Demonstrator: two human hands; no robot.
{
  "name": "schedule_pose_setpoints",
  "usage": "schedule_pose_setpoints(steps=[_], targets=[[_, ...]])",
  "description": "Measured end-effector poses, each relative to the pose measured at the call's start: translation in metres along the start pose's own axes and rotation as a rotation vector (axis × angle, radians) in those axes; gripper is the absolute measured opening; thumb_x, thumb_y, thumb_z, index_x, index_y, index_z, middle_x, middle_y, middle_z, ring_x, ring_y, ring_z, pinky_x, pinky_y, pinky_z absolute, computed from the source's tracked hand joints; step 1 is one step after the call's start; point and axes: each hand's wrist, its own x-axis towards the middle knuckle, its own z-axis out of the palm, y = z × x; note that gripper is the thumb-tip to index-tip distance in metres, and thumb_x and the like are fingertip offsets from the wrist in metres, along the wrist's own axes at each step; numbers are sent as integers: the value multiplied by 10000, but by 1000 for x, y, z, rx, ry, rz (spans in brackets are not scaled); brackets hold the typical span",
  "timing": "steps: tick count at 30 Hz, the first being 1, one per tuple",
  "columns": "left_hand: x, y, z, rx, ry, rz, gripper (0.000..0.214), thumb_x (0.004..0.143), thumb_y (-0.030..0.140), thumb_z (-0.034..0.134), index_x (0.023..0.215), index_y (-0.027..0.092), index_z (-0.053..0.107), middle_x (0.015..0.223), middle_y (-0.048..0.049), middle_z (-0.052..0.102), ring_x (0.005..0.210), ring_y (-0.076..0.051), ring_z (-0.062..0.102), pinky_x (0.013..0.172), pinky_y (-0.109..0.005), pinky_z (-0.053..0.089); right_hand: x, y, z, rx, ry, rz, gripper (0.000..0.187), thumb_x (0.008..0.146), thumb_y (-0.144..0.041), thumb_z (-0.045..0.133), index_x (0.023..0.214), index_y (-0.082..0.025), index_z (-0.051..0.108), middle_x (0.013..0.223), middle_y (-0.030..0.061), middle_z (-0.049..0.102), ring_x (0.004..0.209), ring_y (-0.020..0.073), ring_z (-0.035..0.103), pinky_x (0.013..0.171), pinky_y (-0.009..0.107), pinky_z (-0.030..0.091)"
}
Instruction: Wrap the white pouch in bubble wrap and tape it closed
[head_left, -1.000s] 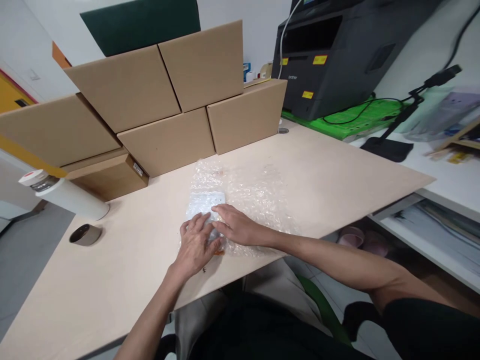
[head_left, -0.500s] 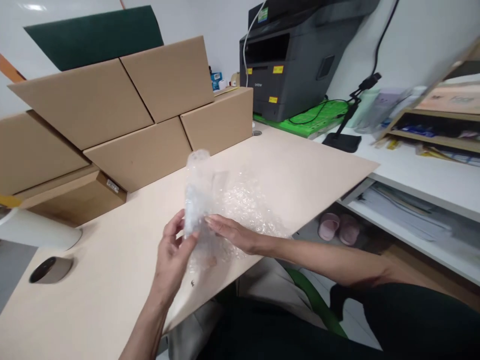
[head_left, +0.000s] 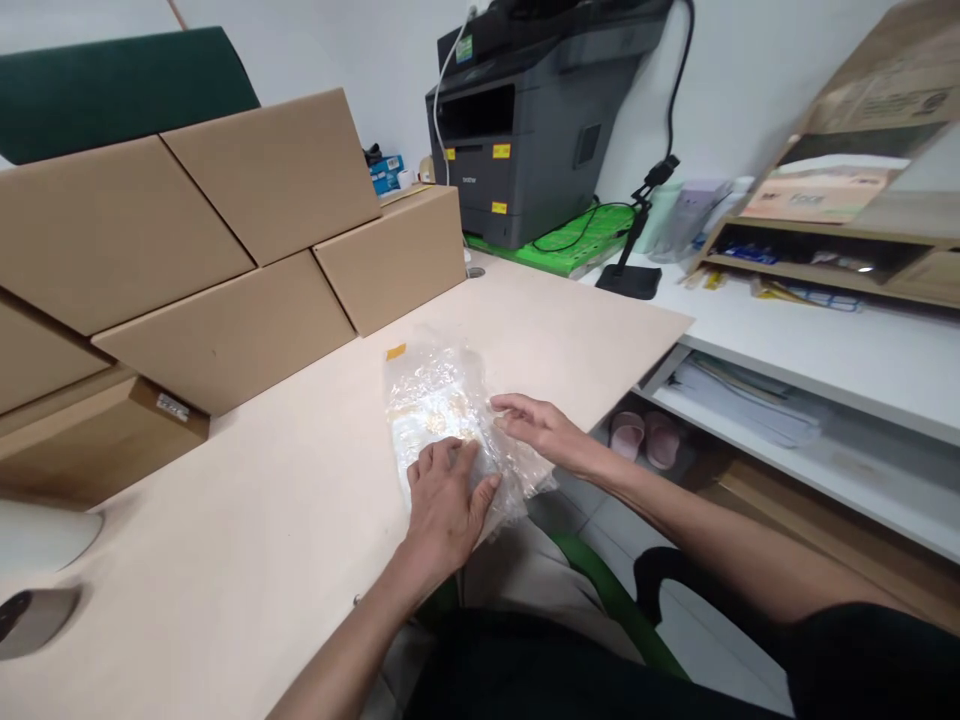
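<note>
A clear, crinkled sheet of bubble wrap (head_left: 435, 378) lies on the wooden tabletop near its front edge, with a strip of orange-brown tape at its far left corner. Something pale and flat shows through the plastic, too blurred by glare to name. My left hand (head_left: 448, 497) rests palm down on the near part of the wrap, fingers spread. Beside the wrap's right edge is my right hand (head_left: 536, 428), its fingers stretched out and pointing left at the plastic. Whether its fingertips touch the wrap I cannot tell.
Cardboard boxes (head_left: 225, 330) stand stacked along the back left. A dark printer (head_left: 517, 150) sits behind on a green surface. At the left edge are a brown cup (head_left: 45, 620) and a white cylinder (head_left: 45, 535). A black stand (head_left: 630, 280) and a shelf unit (head_left: 825, 265) are at right.
The wrap was held upright between both hands and now lies flat on the table. My left hand has turned palm down onto it; my right hand has shifted right. The view has swung right.
</note>
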Motion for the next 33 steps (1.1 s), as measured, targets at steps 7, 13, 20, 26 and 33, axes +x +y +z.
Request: schedule_pose_setpoints(steps=[7,13,20,26,33], targets=[[0,-1,3,104,8,48,506,957,514,389,1355,234,528,1343,-131,504,1203,-332,415,975,-520,351,35,-7,14,-4,13,112,557,722,-434,747,1169,-148,578,1159,117,611,1063,242,580,936,392,462],[-2,-10,10,50,39,62,521,951,520,413,1376,237,513,1341,-132,495,1207,-325,410,986,-529,353,55,-19,35,245,-98,232,404,564,-292,856,828,-148,585,737,13,618,700,148,579,622,258,472],[-10,-33,-12,41,266,46,699,893,563,516,1490,238,355,1565,-160,256,1460,-373,164,1135,-601,170,43,-27,46,519,-300,263,382,473,-182,873,764,-120,633,675,23,672,599,149,625,581,262,515],[-27,-64,-78,-140,87,45,936,759,545,712,1536,328,237,1631,-104,158,1494,-359,127,1178,-592,142,18,-52,46,550,-566,148,436,529,-192,880,914,-104,696,827,43,725,684,144,678,657,254,544],[-40,-75,-92,-889,121,-148,785,654,330,829,1362,245,500,1369,-106,562,1222,-309,559,982,-411,499,35,-61,71,568,-552,46,447,542,-286,885,906,-127,682,824,36,707,722,162,668,693,288,530]])
